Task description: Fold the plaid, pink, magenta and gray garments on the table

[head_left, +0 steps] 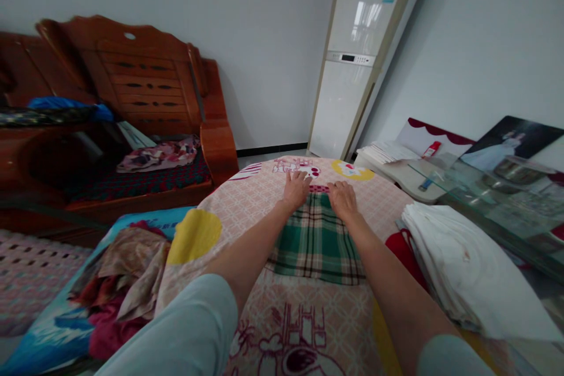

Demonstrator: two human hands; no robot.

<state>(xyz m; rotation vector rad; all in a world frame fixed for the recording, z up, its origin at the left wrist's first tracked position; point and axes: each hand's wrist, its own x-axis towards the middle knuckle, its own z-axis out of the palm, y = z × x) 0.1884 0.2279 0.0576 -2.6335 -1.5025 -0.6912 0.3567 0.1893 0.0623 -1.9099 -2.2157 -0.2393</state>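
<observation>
A green plaid cloth [315, 239] with a pink checked band along its far edge lies flat on a round surface spread with a pink patterned cover [251, 217]. At the cloth's far left corner, my left hand [296, 188] has its fingers bent down over the edge. Opposite it, my right hand [342, 197] grips the far right corner, thumb side inward. The checked band runs between the two hands. My fingertips are partly hidden, and the cloth's exact kind does not show.
A stack of folded white cloth [467, 264] lies at the right, beside a glass shelf [484, 205]. Crumpled clothes [127, 276] lie on a blue bag at the left. Behind stand a wooden chair [145, 82] and a tall white air conditioner [346, 88].
</observation>
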